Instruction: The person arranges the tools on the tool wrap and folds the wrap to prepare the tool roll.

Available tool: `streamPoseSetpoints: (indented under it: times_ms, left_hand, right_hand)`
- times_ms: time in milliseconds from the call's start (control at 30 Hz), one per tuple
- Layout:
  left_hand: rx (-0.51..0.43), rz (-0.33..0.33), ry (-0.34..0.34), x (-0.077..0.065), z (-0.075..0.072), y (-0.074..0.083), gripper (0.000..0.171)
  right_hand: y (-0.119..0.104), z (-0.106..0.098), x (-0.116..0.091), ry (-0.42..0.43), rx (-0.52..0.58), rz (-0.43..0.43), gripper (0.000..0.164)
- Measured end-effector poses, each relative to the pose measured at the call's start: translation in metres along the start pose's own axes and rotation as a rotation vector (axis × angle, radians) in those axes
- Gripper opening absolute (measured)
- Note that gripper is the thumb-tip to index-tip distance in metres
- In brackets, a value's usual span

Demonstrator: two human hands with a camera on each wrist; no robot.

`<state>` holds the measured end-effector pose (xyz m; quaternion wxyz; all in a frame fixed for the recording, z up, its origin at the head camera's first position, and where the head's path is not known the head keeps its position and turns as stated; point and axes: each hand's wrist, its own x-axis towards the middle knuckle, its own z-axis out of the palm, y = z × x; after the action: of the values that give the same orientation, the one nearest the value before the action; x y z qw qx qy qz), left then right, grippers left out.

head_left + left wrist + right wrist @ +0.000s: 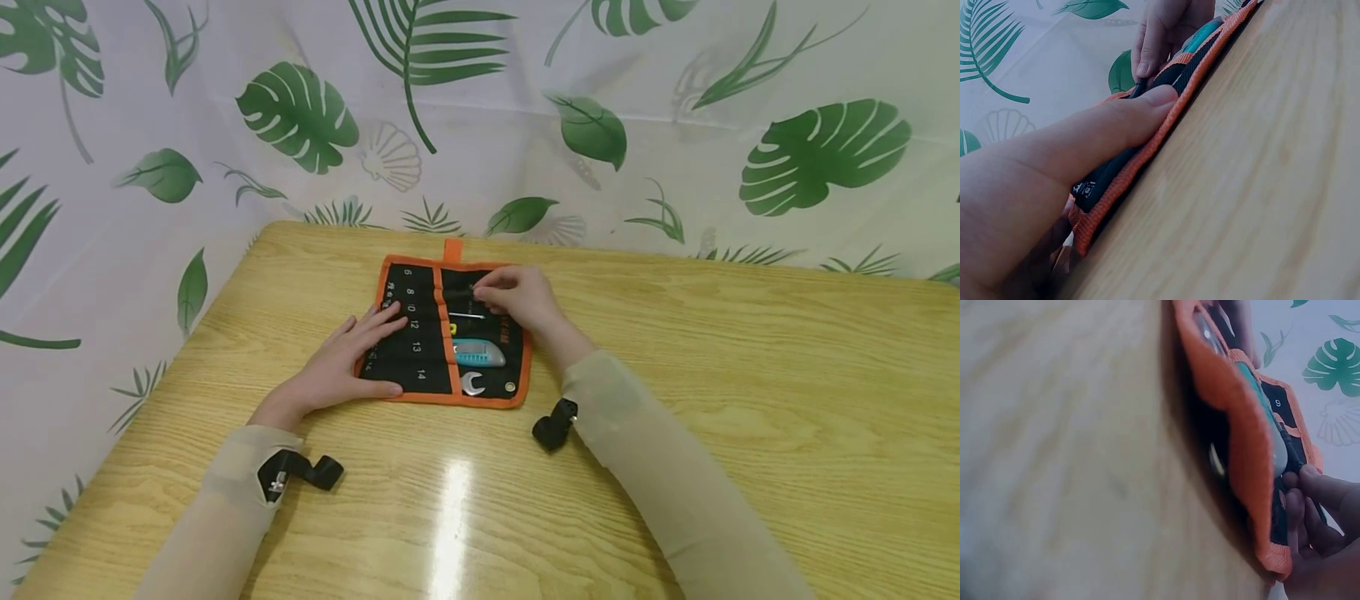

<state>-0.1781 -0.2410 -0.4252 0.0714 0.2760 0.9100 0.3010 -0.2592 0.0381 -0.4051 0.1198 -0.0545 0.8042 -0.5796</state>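
A black tool pouch [431, 383] with orange trim and printed sizes lies unrolled on the table. My left hand [341, 358] rests on its left part, fingers spread and thumb along the near edge. Over the right part, my right hand [525, 296] pinches a slim black tool [1293, 449] between thumb and fingers; its exact kind is hidden by the hand and the dark cloth. Nearer to me, the pockets hold a thin metal shaft [468, 316], a small yellow piece [453, 329], a teal utility knife [480, 352] and an open-end wrench [472, 384].
The pouch lies toward the far side of a wood-grain table [750, 375]. An orange strap [453, 250] sticks out at its far edge. Behind the table hangs a white cloth [480, 183] with green leaf prints. A metal eyelet [510, 387] sits at the pouch's near right corner.
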Motion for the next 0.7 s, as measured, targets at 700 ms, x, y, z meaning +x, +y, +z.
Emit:
streamPoseSetpoints:
  times_ms: [700]
  left_hand:
    - [-0.001,0.0,0.004,0.0,0.0,-0.001,0.092]
  right_hand:
    - [0.002,-0.008,-0.001,-0.077,-0.17,-0.051,0.022]
